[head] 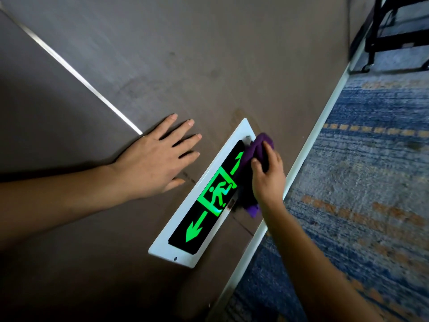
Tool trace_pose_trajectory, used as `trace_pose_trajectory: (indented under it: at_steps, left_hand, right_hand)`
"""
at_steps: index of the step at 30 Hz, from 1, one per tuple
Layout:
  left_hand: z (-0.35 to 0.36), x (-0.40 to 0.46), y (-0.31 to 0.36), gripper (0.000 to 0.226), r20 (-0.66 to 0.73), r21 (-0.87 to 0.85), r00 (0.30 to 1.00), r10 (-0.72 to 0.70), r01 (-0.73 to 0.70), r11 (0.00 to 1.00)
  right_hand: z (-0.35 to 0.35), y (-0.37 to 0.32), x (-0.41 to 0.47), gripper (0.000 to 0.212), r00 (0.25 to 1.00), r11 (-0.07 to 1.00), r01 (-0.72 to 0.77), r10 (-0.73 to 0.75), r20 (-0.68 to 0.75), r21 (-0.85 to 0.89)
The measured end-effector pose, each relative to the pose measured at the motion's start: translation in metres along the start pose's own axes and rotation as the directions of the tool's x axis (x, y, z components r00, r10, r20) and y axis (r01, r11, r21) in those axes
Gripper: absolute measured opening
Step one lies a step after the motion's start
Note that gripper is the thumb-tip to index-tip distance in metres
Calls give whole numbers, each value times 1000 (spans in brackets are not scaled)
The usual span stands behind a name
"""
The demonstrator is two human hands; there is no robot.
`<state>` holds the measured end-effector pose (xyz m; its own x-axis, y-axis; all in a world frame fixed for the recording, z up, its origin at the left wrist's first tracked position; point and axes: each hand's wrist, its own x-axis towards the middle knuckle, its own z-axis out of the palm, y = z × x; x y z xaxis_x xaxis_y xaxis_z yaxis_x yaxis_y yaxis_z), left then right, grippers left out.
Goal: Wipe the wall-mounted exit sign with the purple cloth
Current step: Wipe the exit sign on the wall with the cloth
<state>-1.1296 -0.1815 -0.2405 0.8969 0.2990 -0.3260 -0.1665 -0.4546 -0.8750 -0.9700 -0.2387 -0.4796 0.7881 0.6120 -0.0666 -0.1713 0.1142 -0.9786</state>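
**Low on the wall, cloth against sign**

Down near the floor, the sign (204, 196) sits set into a brown wall (209, 54), its white frame around a black panel with a green running figure and two green arrows. The right hand (269, 180) grips the purple cloth (253, 154), fingers curled tight round the bunched fabric, and presses it against the sign's edge nearest the carpet, over the upper part of that side. The cloth covers part of the frame there and touches the tip of the upper arrow; a loose end hangs out below the hand.

The left hand (157, 159) lies flat on the wall just beside the sign, fingers spread wide, holding nothing. Its thumb is near the frame but apart from it.

A white skirting (313, 140) runs between the wall and a blue-and-orange carpet (359, 182). A black wheeled frame (394, 31) stands on the carpet, well apart.
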Motion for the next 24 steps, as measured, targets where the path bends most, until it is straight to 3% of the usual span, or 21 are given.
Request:
trace_pose_trajectory:
  at_steps: [5,8,18,24]
  left_hand:
    - [1,-11,1,73,-5,-11,1000,3,-3,1000]
    - [1,-13,1,73,-12,-15,1000,0,0,1000]
    - [-2,-21,8,71,-18,-6,1000,-7,7,1000]
    - [-4,-45,12,71,-18,-32,1000,-22,22,999]
  right_hand:
    - [11,-13,26,51,992,997,64,-59,112,-42]
    - [26,-13,10,52,992,998,64,-64,109,5]
    - [63,30,-128,54,972,975,215,-209,109,-48]
    - [68,47,-189,58,948,961,271,-258,186,-50]
